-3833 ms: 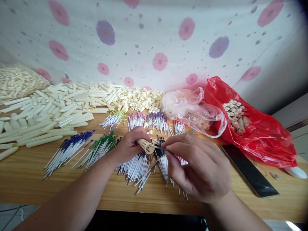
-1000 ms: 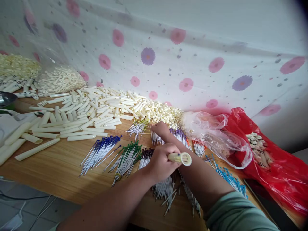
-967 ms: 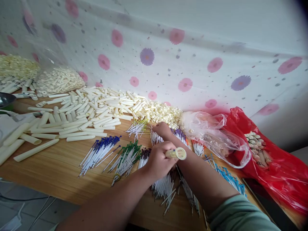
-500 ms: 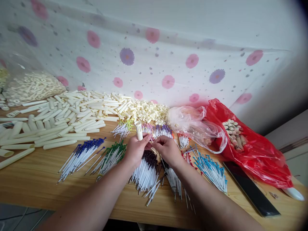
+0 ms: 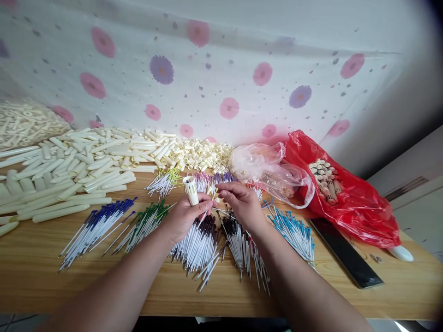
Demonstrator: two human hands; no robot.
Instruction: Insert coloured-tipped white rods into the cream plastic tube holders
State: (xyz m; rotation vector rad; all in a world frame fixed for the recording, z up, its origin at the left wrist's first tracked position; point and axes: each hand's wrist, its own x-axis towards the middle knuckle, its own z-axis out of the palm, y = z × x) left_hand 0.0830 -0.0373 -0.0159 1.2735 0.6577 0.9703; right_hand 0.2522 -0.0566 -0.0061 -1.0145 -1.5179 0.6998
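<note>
My left hand [image 5: 188, 214] is closed around a cream pen barrel [image 5: 191, 190], which stands upright with slots near its open top. Dark tips show inside that opening. Level with it, my right hand [image 5: 240, 200] pinches a thin pen refill with a yellow-green end [image 5: 216, 191]; the refill's white shaft slants down by the left fingers. Below the hands lie refills with dark brown ends [image 5: 209, 226] and refills with black ends [image 5: 232, 228]. Green-ended refills [image 5: 147, 223] lie left of my left hand, and light-blue-ended refills [image 5: 290, 226] right of my right wrist.
Long cream barrels [image 5: 69, 175] are heaped at the left, with short slotted parts [image 5: 207, 156] behind the hands. A clear plastic bag [image 5: 263, 161] and a red bag [image 5: 360, 212] stand at the right, near a black flat object [image 5: 346, 253]. Blue-ended refills [image 5: 98, 226] lie front left.
The view has swung, so the table's contents sit farther left. My right fingers have opened out slightly from a tighter pinch, and a yellow-green refill end now shows between the hands.
</note>
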